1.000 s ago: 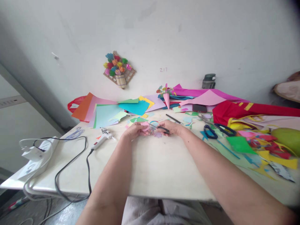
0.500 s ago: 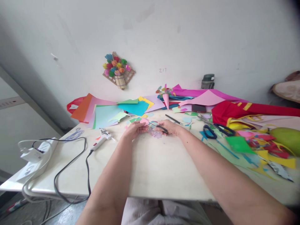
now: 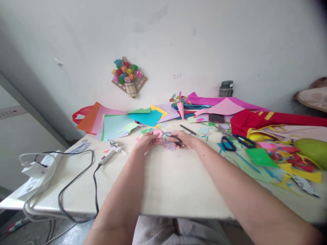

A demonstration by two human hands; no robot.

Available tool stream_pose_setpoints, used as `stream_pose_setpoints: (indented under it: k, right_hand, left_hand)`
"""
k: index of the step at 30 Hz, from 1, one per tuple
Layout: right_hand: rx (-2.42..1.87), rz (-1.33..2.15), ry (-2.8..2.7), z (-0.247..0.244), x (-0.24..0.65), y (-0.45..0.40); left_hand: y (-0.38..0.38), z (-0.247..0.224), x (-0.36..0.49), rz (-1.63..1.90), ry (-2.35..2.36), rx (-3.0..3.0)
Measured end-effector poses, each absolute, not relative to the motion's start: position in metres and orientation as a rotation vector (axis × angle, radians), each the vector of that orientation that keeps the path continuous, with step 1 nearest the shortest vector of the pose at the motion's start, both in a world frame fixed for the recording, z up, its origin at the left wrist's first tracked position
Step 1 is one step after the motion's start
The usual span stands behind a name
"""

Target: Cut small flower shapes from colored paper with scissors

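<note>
Holding pink paper (image 3: 157,132) in L hand (image 3: 152,139), w/ thumb and fingers pinched on it, low over mid bench (image 3: 178,185). Gripping small dark-handled scissors (image 3: 175,138) in R hand (image 3: 182,139), w/ fingers curled round the handles. Pointing up-left w/ blades, toward the pink paper; can't tell if touching or cutting it. Lying btwn and just below both hands: pale/lilac scraps (image 3: 170,146), too small to make out individually.

Seen beyond R hand: black pen (image 3: 188,130), lying at a slant. Farther back: paper cone w/ small flowers (image 3: 180,109), standing nr phone (image 3: 216,118). Spread along back L: coloured sheets (image 3: 145,118), incl. orange, pink, green, blue, yellow. On L side: glue gun (image 3: 109,154), w/ black cord running to front edge, plus white power strip (image 3: 38,175) nr the corner. On R side: big blue-handled scissors (image 3: 228,143), open, nr green paper piece (image 3: 260,157), plus mixed red/yellow/blue offcuts (image 3: 293,158). Behind those: red cloth (image 3: 255,119) w/ yellow bits. On wall: flower decoration (image 3: 130,88), multicol.
</note>
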State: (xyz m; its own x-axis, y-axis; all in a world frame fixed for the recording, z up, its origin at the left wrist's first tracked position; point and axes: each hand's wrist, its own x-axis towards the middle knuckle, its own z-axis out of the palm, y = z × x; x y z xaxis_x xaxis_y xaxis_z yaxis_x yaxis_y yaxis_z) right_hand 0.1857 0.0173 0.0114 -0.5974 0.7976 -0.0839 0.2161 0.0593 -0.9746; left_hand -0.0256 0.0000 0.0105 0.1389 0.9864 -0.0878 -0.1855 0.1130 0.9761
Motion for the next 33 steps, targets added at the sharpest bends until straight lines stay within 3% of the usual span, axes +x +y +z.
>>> stream_pose_setpoints:
  k: [33]
  right_hand:
    - [-1.010,1.510,-1.756,0.014,0.176,0.010]
  left_hand:
    - [0.003,0.011,-0.014,1.209,1.005,0.997]
